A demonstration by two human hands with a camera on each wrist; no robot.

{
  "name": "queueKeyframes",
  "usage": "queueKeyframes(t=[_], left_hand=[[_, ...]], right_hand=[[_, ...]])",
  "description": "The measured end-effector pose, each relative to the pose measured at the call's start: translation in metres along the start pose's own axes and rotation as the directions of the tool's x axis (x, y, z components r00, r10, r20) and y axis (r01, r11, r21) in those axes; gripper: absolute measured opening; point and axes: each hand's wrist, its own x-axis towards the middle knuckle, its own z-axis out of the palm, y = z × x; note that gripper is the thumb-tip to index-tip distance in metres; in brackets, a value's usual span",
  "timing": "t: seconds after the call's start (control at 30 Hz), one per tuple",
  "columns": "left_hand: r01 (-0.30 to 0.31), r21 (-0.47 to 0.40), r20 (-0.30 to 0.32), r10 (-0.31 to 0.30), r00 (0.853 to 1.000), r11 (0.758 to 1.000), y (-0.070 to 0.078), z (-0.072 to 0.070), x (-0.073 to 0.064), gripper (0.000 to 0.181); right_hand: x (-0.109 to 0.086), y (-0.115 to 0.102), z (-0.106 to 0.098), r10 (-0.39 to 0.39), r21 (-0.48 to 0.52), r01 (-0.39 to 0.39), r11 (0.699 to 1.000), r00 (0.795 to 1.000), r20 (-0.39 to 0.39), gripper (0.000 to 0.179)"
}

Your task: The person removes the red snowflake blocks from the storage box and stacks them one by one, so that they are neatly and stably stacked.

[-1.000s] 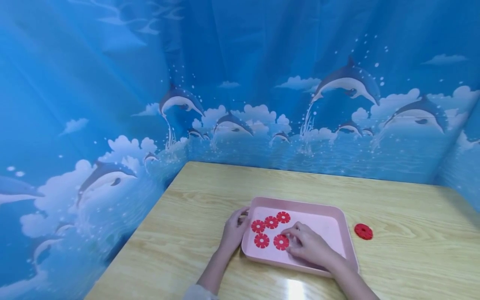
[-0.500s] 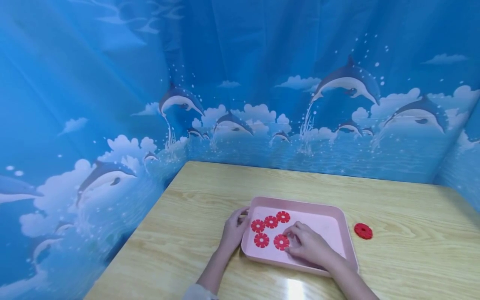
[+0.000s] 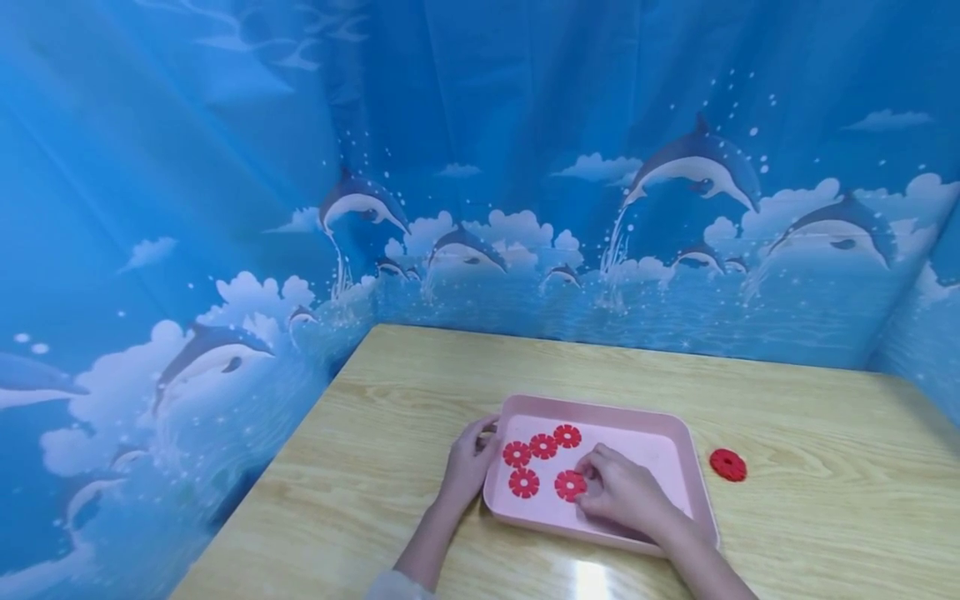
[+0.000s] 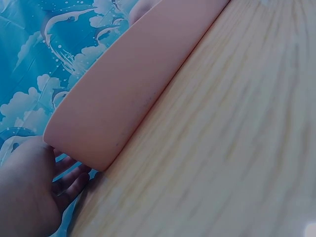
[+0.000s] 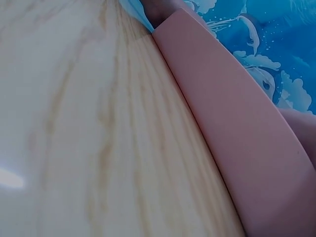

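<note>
Four red discs (image 3: 543, 454) lie toward the left edge of a pink tray (image 3: 600, 412), three of them slanting up toward its far edge. The right hand (image 3: 624, 493) pinches a fifth disc (image 3: 562, 486) by its right side, over toward the tray's near edge. The left hand (image 3: 467, 458) rests against the tray's left edge, fingers loosely bent. Another red disc (image 3: 721, 460) lies on the wooden tabletop (image 3: 420, 375), just beyond the tray's right edge.
</note>
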Motion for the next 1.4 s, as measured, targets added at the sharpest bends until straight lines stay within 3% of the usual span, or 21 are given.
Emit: queueKeyframes(t=[0.33,0.63,0.73,0.87,1.1,1.4], left_hand=[[-0.031,-0.002,-0.009,0.031,0.999,1.0,0.001,0.0,-0.001,0.031],[-0.031,0.018,-0.009,0.031,0.999,0.999,0.002,0.0,0.0,0.031],[-0.022,0.019,-0.008,0.022,1.0,1.0,0.002,0.0,0.0,0.032],[-0.014,0.022,-0.006,0.014,1.0,1.0,0.001,0.001,0.0,0.032],[-0.015,0.016,-0.012,0.015,1.0,1.0,0.001,0.001,0.0,0.032],[-0.012,0.012,-0.004,0.012,1.0,1.0,0.0,0.001,0.0,0.033]], right_hand=[[-0.005,0.004,-0.013,-0.006,0.058,0.008,0.998,0.999,-0.04,0.031],[-0.014,0.013,-0.038,-0.013,0.084,0.022,0.996,0.995,-0.102,0.029],[-0.018,0.016,-0.049,0.018,0.089,-0.008,0.996,0.994,-0.105,0.029],[-0.025,0.021,-0.063,0.072,0.066,-0.065,0.996,0.991,-0.108,0.029],[-0.037,0.037,-0.086,0.052,0.012,-0.051,0.999,0.978,-0.2,0.031],[-0.05,0.06,-0.106,0.1,0.003,-0.103,0.995,0.966,-0.239,0.034]])
